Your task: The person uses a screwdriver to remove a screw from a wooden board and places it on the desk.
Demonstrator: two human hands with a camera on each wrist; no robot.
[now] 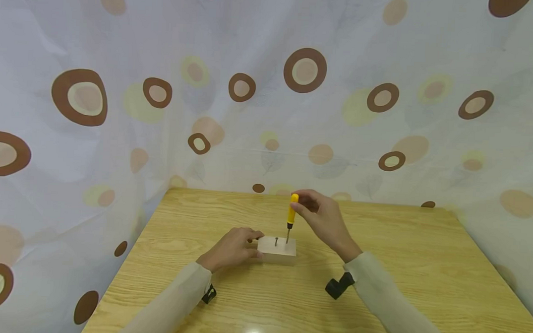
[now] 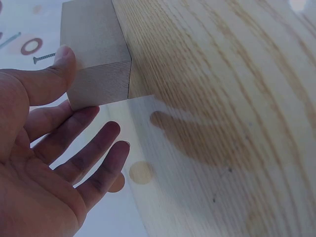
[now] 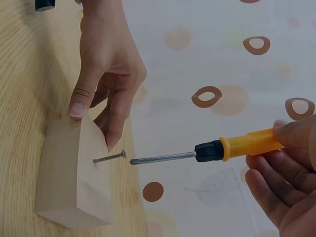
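Note:
A pale wooden block (image 1: 277, 259) lies on the table, and a screw (image 3: 109, 157) stands up out of its top face. My left hand (image 1: 234, 248) grips the block's left end, thumb (image 2: 63, 61) on the near side and fingertips on the far side. A yellow-handled screwdriver (image 1: 292, 212) is held by my right hand (image 1: 324, 216), thumb and fingers around the handle. Its metal shaft (image 3: 163, 158) points down, the tip just off the screw head in the right wrist view. The shaft also shows at the left wrist view's edge.
The wood-grain table (image 1: 400, 271) extends around the block. Behind it and at the sides hangs a white sheet (image 1: 269, 112) with brown and yellow circles. A black wrist-mounted piece (image 1: 339, 286) juts below the right sleeve.

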